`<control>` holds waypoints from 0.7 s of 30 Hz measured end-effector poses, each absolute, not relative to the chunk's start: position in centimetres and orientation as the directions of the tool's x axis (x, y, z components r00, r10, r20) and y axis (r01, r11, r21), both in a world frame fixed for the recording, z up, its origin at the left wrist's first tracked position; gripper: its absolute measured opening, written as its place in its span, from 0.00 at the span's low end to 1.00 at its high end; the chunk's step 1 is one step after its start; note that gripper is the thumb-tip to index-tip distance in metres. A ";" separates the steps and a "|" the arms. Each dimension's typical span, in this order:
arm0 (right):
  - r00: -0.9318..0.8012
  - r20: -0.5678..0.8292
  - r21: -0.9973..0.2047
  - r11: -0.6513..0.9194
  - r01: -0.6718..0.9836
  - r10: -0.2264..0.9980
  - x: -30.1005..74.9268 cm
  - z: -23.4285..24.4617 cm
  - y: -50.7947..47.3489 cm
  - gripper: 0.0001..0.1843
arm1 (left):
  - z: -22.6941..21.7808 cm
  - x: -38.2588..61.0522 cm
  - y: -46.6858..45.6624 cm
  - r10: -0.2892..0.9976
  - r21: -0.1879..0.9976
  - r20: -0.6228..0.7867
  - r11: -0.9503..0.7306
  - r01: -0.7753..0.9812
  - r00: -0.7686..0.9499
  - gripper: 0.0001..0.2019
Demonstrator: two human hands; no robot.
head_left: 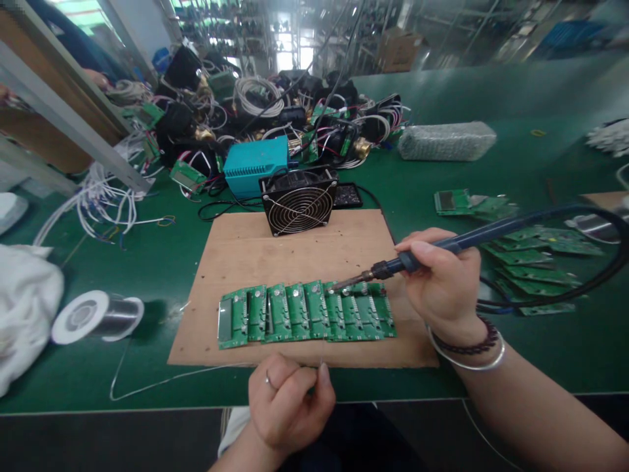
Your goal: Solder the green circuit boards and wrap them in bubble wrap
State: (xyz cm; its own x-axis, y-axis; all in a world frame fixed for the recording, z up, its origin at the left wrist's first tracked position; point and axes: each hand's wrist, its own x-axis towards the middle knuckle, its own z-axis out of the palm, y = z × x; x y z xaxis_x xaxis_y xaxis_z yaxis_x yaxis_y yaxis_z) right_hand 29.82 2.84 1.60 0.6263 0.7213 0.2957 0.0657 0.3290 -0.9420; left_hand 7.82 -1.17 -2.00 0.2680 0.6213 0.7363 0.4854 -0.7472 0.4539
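Observation:
My right hand (442, 282) is closed around a dark blue soldering iron (457, 244). The iron's tip rests on the top edge of a row of several green circuit boards (304, 313) lying side by side on a brown board (255, 252). My left hand (287, 400) is near the table's front edge, below the circuit boards. Its fingers pinch a thin solder wire (162, 380) that runs left toward a solder spool (95, 316).
A small black fan (299, 200) stands at the back of the brown board, with a teal soldering station (255, 165) behind it. More green circuit boards (531, 262) lie at the right. Tangled cables and parts (275, 111) fill the back. A white cloth (24, 308) sits at the left.

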 end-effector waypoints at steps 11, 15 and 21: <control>0.613 0.326 -0.940 0.312 0.134 0.719 30.5 4.7 2.3 0.06 | -2.1 7.3 -0.9 0.570 0.429 0.749 -0.806 0.408 0.338 0.09; 0.591 0.359 -0.931 0.323 0.170 0.723 31.1 5.1 2.4 0.06 | -1.7 7.7 -0.6 0.617 0.453 0.709 -0.770 0.450 0.342 0.05; 0.687 0.282 -0.938 0.343 0.051 0.670 32.1 2.2 3.7 0.11 | -0.4 10.0 0.7 0.590 0.432 0.744 -0.783 0.448 0.314 0.05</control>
